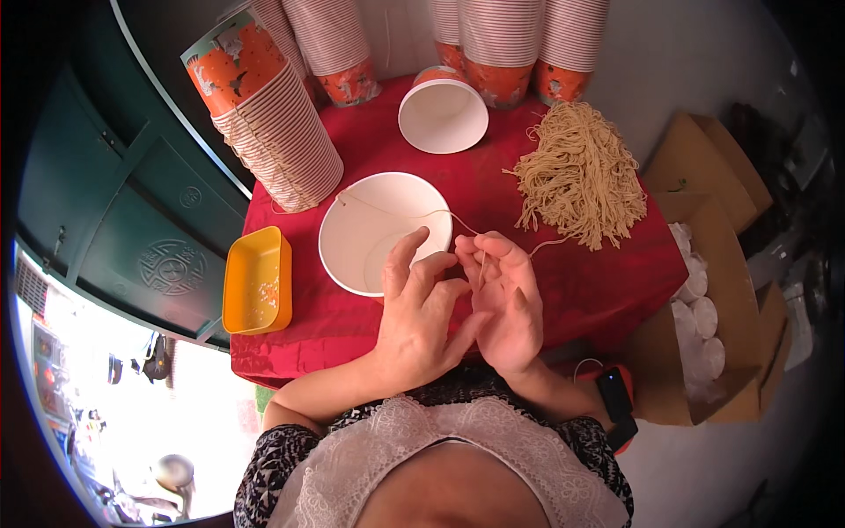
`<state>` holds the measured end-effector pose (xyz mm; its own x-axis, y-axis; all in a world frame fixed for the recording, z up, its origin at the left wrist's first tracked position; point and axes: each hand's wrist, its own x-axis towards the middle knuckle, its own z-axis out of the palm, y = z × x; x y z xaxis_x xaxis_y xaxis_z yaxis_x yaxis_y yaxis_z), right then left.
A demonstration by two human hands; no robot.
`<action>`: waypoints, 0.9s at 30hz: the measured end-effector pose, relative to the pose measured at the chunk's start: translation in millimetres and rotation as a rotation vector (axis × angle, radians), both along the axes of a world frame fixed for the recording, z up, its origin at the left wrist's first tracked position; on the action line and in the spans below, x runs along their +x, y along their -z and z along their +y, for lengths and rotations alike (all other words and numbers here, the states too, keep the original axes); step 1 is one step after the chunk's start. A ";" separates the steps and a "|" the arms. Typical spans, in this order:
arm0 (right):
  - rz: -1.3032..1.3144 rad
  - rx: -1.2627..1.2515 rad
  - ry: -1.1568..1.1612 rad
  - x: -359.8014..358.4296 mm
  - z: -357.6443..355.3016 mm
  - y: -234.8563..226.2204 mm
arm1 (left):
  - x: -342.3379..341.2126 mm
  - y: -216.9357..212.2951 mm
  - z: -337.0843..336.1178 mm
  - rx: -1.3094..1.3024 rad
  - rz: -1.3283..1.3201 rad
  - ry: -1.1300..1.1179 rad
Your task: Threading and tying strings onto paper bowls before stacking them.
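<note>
A white paper bucket (348, 246) stands before me, its open mouth facing up. A thin beige cord (405, 214) runs from a spot near its rim, across the mouth, to my hands. My left hand (421, 312) has its fingers apart and partly bent, thumb stretched toward the other palm; I see nothing held in it. My right hand (503, 304) is turned palm up, with the cord caught among its curled fingers and a short length lying over them. From there the cord leads right toward a heap of beige cords (581, 176).
A tall stack of paper buckets (277, 132) and a yellow tray (231, 286) with small pale bits are at left. Another bucket (443, 117) lies tipped behind. Wrapped bucket stacks (502, 44) line the back. Right of the red-covered table (598, 282) is an open cardboard box (731, 290).
</note>
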<state>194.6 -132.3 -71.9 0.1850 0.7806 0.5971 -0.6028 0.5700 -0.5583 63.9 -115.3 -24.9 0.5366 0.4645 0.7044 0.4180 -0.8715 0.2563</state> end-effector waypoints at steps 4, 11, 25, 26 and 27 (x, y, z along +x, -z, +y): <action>-0.033 0.059 0.025 -1.8 1.1 2.4 | 8.6 11.1 2.0 0.058 -0.074 -0.117; -0.165 0.035 0.119 10.2 0.5 5.4 | 0.6 10.6 2.8 0.060 -0.044 -0.063; -0.036 0.085 0.052 -5.0 -0.5 4.8 | 7.8 11.4 0.2 0.062 -0.048 -0.125; -0.029 0.087 0.047 -5.3 -0.6 4.4 | 7.7 13.2 1.3 0.068 -0.067 -0.110; -0.029 0.087 0.048 -5.1 -0.4 4.7 | 7.9 14.7 2.1 0.074 -0.086 -0.095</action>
